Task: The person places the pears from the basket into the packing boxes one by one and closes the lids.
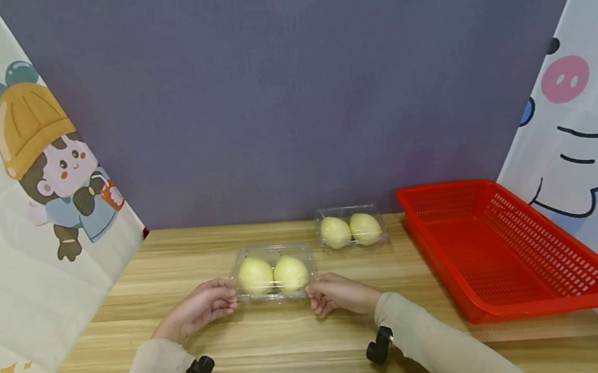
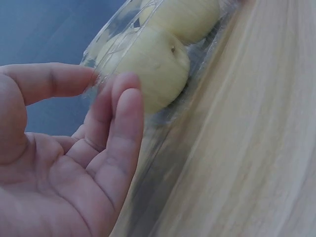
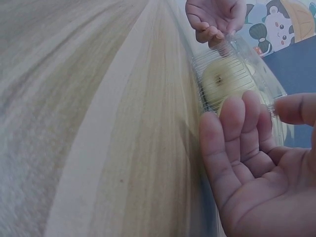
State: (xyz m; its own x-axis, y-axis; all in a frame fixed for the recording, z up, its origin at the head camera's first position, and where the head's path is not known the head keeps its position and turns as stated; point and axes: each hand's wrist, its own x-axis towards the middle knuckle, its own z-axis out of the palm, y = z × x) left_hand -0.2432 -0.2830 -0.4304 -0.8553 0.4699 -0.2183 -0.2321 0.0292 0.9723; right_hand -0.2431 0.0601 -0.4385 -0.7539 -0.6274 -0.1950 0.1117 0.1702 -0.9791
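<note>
Two pale yellow-green pears point(image 1: 255, 276) sit side by side in a clear plastic clamshell box point(image 1: 270, 252), its lid down over them. My left hand point(image 1: 202, 307) pinches the left end of this box between thumb and fingers; in the left wrist view the fingertips point(image 2: 129, 106) press at its edge beside a pear point(image 2: 153, 64). At the opposite end my right hand point(image 1: 341, 294) pinches the box's edge. From the right wrist, the box point(image 3: 222, 61) spans between both hands, with the right thumb point(image 3: 296, 108) on its rim.
Behind and to the right, a second clear box point(image 1: 348, 211) with two pears stands near the back of the wooden table point(image 1: 274, 361). A red perforated plastic basket point(image 1: 452, 267) occupies the right side. A dark grey backdrop point(image 1: 277, 90) rises along the far edge.
</note>
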